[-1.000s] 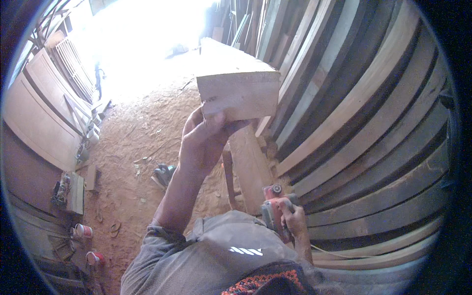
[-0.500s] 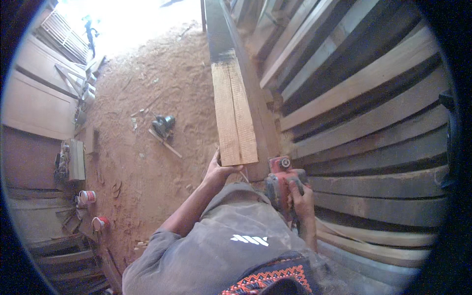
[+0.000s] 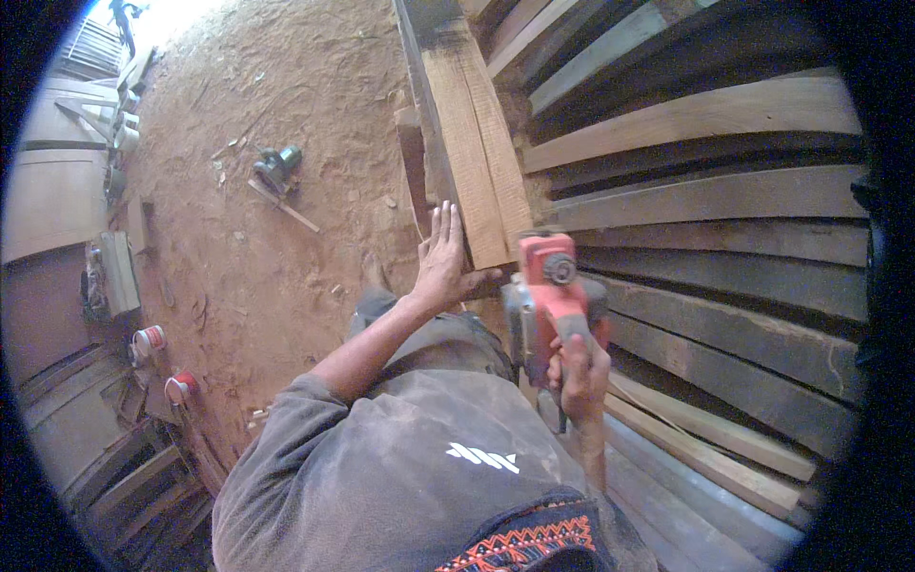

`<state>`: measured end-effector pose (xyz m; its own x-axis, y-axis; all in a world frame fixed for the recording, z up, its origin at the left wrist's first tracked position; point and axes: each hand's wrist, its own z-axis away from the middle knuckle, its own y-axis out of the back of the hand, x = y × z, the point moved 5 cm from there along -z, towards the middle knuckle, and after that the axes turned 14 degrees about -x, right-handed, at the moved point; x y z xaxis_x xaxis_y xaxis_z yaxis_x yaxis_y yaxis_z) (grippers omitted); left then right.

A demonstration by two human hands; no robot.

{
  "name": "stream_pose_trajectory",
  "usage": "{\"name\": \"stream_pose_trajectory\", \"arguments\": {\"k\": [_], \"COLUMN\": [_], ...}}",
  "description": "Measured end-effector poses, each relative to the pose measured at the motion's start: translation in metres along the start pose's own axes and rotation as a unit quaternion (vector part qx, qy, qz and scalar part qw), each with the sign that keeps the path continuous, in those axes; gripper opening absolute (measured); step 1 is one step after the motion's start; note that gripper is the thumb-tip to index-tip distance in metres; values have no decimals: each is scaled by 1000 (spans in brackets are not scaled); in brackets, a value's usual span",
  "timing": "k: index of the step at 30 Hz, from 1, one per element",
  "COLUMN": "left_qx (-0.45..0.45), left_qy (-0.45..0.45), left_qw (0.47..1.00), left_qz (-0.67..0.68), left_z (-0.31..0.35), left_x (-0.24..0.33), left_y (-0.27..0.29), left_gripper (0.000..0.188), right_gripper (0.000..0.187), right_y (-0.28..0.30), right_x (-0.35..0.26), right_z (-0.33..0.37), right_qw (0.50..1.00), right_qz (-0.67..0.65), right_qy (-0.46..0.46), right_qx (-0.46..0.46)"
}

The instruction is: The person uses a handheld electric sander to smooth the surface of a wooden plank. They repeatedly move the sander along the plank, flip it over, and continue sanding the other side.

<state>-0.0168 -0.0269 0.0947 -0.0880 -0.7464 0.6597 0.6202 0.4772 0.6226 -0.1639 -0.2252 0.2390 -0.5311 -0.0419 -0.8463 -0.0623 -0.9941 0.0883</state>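
A thick wooden beam runs away from me, its near part planed pale, its far part dark and rough. My left hand lies against the beam's left side near its end, fingers stretched forward and thumb pointing across below the end face. In my right hand is a red and black electric hand planer, gripped by its rear handle. The planer is just right of the beam's near end, slightly blurred; whether it touches the wood I cannot tell.
Stacked planks and beams fill the right side. A dark power tool and a stick lie on the dusty floor at left. Along the left wall are wooden panels and two small red-and-white tubs.
The planer in my right hand has come up and forward beside the beam's end. My left hand has shifted from the end to the beam's left side, fingers straightened. The view has turned.
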Motion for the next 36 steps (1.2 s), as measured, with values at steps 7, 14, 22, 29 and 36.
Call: {"name": "stream_pose_trajectory", "arguments": {"k": [7, 14, 22, 29, 36], "left_qx": [42, 157, 68, -275, -71], "left_qy": [108, 93, 178, -66, -257], "left_qw": [982, 945, 919, 893, 898], "left_qz": [152, 271, 344, 350, 350], "left_z": [89, 91, 119, 79, 5], "left_x": [-107, -168, -289, -126, 67], "left_y": [25, 51, 70, 72, 62], "left_gripper": [111, 102, 74, 48, 92], "right_gripper": [46, 64, 56, 55, 60], "right_y": [-44, -118, -67, -87, -122], "right_x": [-40, -184, -58, -79, -208], "right_z": [-63, -321, -125, -101, -376], "right_qw": [992, 969, 965, 981, 971], "right_qz": [105, 167, 235, 180, 148], "right_qy": [-17, 154, 53, -35, 151], "right_qx": [-69, -97, -98, -69, -112]}}
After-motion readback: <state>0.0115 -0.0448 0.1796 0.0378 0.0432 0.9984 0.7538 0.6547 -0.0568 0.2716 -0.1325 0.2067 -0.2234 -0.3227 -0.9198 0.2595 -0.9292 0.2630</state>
